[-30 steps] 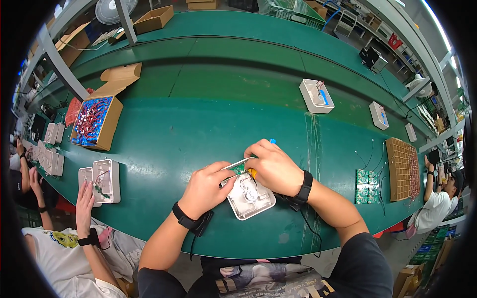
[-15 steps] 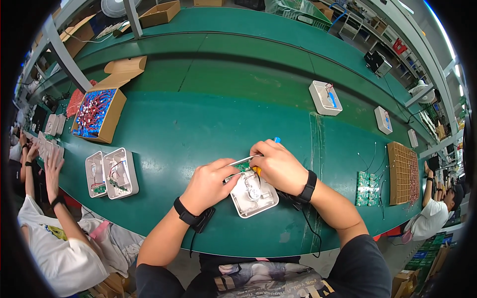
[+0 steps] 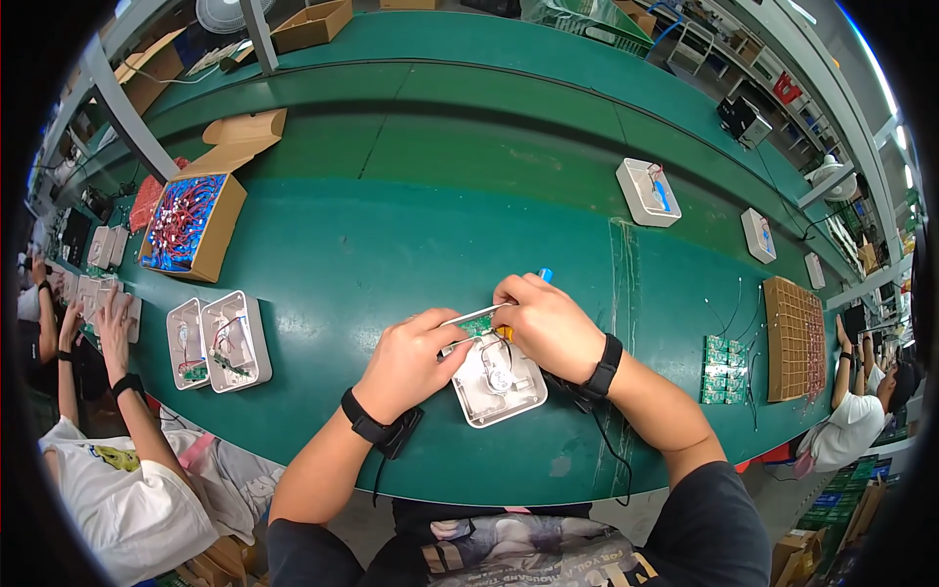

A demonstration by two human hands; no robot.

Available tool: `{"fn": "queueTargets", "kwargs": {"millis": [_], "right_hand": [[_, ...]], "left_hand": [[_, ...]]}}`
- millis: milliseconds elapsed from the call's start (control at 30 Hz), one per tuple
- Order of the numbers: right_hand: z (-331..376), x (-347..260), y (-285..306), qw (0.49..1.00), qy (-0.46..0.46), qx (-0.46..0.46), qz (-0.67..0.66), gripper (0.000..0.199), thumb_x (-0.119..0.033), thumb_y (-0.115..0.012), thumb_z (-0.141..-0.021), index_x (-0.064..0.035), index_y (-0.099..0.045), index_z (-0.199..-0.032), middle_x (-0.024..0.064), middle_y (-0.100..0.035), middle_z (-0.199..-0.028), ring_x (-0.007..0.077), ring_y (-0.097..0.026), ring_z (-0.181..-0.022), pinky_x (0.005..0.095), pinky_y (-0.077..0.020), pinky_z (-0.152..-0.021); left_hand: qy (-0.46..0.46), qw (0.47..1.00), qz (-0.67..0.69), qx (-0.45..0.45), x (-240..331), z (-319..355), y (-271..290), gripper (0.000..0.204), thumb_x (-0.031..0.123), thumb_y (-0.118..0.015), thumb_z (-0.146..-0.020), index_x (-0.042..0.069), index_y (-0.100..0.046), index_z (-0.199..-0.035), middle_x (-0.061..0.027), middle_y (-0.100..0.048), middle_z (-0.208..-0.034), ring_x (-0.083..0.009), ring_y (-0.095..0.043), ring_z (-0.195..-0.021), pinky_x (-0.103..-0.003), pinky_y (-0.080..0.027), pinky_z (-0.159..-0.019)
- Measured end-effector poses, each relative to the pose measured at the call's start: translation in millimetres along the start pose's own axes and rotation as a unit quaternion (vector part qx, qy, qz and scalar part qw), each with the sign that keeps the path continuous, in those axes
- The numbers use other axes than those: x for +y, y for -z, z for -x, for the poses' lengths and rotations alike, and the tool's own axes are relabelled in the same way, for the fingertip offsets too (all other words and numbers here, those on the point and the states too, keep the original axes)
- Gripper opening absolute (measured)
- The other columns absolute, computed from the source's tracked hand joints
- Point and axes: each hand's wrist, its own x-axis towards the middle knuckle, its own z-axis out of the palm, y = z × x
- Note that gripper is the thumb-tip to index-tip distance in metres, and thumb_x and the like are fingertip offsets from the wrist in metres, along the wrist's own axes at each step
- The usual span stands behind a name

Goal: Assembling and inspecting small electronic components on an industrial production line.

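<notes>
Left fingers (image 3: 437,324) pinch the far side of an open white casing (image 3: 473,397); right fingers (image 3: 513,291) curl around a mostly hidden blue-ended item (image 3: 545,276). On the tabletop (image 3: 391,259) between them, the casing contains a round silvery part (image 3: 500,380); a cardboard box (image 3: 225,231) holds blue, red-wired pieces (image 3: 176,227).
</notes>
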Motion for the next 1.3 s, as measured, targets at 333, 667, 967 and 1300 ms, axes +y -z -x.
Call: {"fn": "queueTargets", "kwargs": {"millis": [333, 667, 967, 1300], "right_hand": [[-10.1, 18.4, 28.3, 0.992, -0.013, 0.015, -0.123, 0.024, -0.003, -0.074, -0.082, -0.0032, -0.077, -0.106, 0.0108, -0.068, -0.108, 0.0314, -0.065, -0.104, 0.0406, -0.0562, -0.089], [-4.6, -18.6, 5.7, 0.999, 0.022, -0.009, 0.027, 0.028, -0.015, -0.078, -0.085, -0.006, -0.078, -0.111, 0.0091, -0.059, -0.096, 0.0279, -0.056, -0.094, 0.0411, -0.0439, -0.088], [-10.1, -11.9, 9.5, 0.995, 0.062, -0.071, 0.015, 0.031, -0.015, -0.076, -0.087, -0.0078, -0.077, -0.117, 0.0093, -0.064, -0.104, 0.0272, -0.059, -0.099, 0.0415, -0.0442, -0.092], [-9.3, 40.9, 14.0, 0.998, -0.012, -0.053, 0.036, 0.037, -0.007, -0.075, -0.086, -0.0061, -0.075, -0.123, 0.0111, -0.072, -0.111, 0.0302, -0.065, -0.107, 0.0411, -0.0523, -0.095]], "left_hand": [[0.028, 0.999, -0.011, 0.018, -6.1, -0.7, 10.2, 0.011, 0.012, -0.08, -0.087, 0.001, -0.078, -0.089, -0.0143, -0.076, -0.101, -0.0313, -0.074, -0.08, -0.039, -0.06, -0.07], [0.09, 0.993, -0.048, 0.059, -8.9, 0.1, 13.6, 0.01, 0.01, -0.079, -0.087, 0.001, -0.078, -0.09, -0.0133, -0.075, -0.097, -0.0324, -0.072, -0.077, -0.04, -0.058, -0.067], [0.068, 0.995, -0.045, 0.065, -12.4, 2.6, 16.8, 0.01, 0.01, -0.079, -0.087, 0.0, -0.078, -0.089, -0.0131, -0.074, -0.097, -0.0319, -0.072, -0.075, -0.041, -0.058, -0.067], [0.053, 0.996, -0.037, 0.053, -11.0, -0.1, 16.1, 0.01, 0.01, -0.078, -0.088, 0.0, -0.078, -0.088, -0.0132, -0.074, -0.096, -0.0314, -0.071, -0.076, -0.04, -0.059, -0.067]]}}
